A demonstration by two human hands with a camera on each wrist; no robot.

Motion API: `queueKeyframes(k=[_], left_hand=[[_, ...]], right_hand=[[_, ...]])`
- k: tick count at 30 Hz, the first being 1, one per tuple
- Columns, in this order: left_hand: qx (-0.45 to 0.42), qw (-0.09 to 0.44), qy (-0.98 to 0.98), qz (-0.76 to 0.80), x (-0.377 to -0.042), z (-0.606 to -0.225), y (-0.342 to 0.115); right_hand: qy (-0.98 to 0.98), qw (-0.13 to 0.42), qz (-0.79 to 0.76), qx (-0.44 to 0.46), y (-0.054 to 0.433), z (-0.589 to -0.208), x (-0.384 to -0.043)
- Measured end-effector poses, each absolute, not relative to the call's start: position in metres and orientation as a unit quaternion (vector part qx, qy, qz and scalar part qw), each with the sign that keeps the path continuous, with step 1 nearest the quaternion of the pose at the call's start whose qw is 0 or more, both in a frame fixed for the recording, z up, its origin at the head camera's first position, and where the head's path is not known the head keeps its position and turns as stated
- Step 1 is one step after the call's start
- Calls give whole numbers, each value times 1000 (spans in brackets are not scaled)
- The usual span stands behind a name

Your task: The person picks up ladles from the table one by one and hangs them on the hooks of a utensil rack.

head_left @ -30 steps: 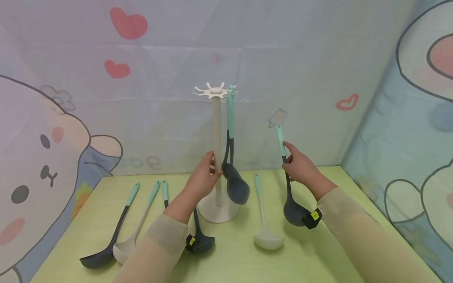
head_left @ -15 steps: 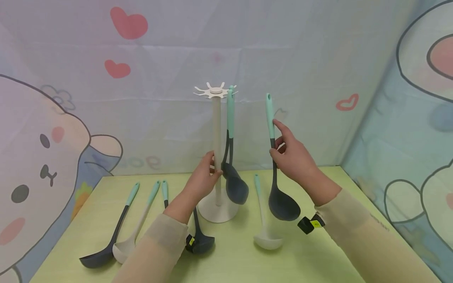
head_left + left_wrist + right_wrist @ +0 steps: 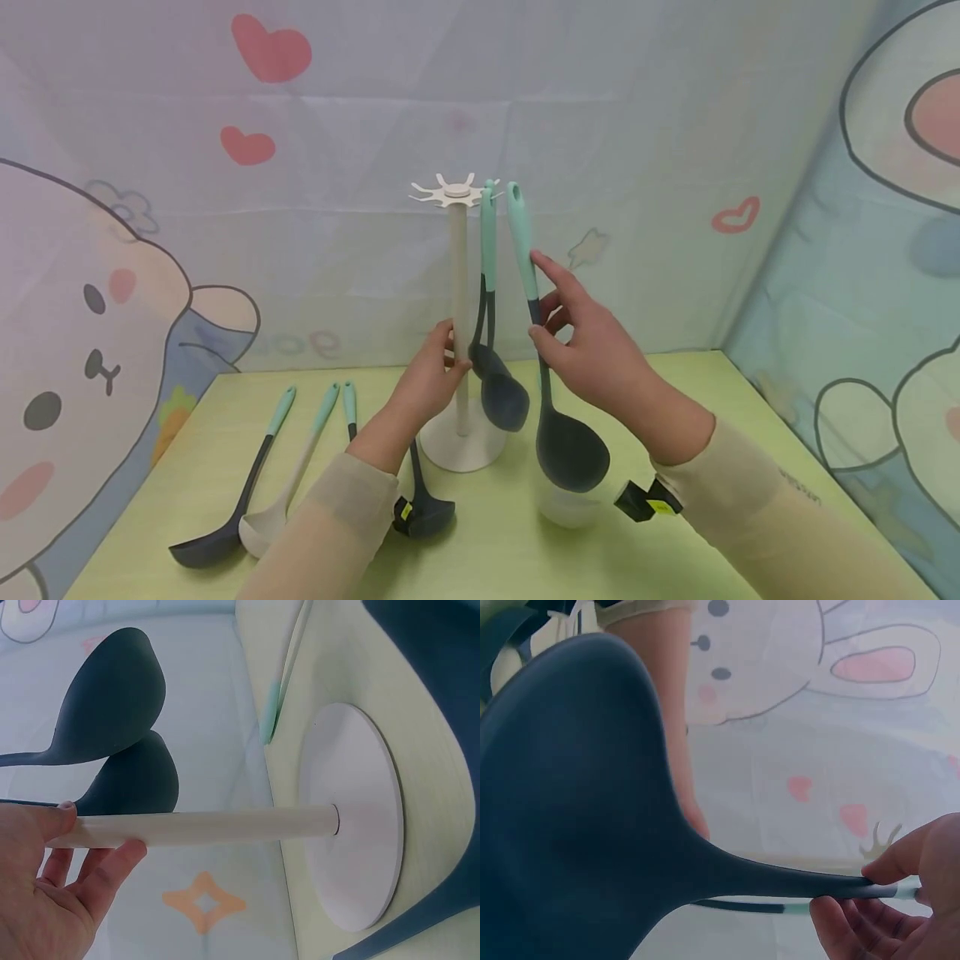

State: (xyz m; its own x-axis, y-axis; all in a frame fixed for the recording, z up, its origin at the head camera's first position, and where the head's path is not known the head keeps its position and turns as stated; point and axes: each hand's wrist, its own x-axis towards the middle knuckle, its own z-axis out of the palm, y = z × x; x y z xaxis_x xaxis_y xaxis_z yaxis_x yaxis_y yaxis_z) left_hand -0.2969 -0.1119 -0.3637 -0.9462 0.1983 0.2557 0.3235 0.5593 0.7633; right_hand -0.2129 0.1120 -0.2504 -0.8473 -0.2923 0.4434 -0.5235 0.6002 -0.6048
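A white utensil stand (image 3: 460,267) has a round base and a ring of hooks on top. My left hand (image 3: 427,379) grips its pole, thumb and fingers around it in the left wrist view. Two dark ladles (image 3: 504,403) with mint handles hang from hooks on the stand's right side. My right hand (image 3: 596,350) pinches another dark ladle (image 3: 572,452) near where its mint handle meets the dark shaft. This ladle is nearly upright, bowl down, with its handle hole level with the hooks and just right of the hung ladles, apart from the hooks.
On the green table (image 3: 675,467), a white ladle (image 3: 570,510) lies partly hidden behind the held one. To the left lie a dark ladle (image 3: 217,546), a white ladle (image 3: 262,529) and, partly behind my left arm, more dark utensils (image 3: 431,512). A printed cloth (image 3: 637,100) stands behind.
My right hand has carried the ladle leftward and up, from the table's right side to beside the stand. The left hand has stayed on the pole.
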Motion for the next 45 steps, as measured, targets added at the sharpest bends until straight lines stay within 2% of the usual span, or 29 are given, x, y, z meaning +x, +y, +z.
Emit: queueKeyframes(k=[14, 45], left_hand=[[-149, 84, -883, -438, -295, -364, -111], [-148, 77, -883, -438, -291, -362, -111]], right_hand=[[-887, 140, 362, 249, 103, -249, -206], [-896, 127, 340, 256, 93, -245, -204]])
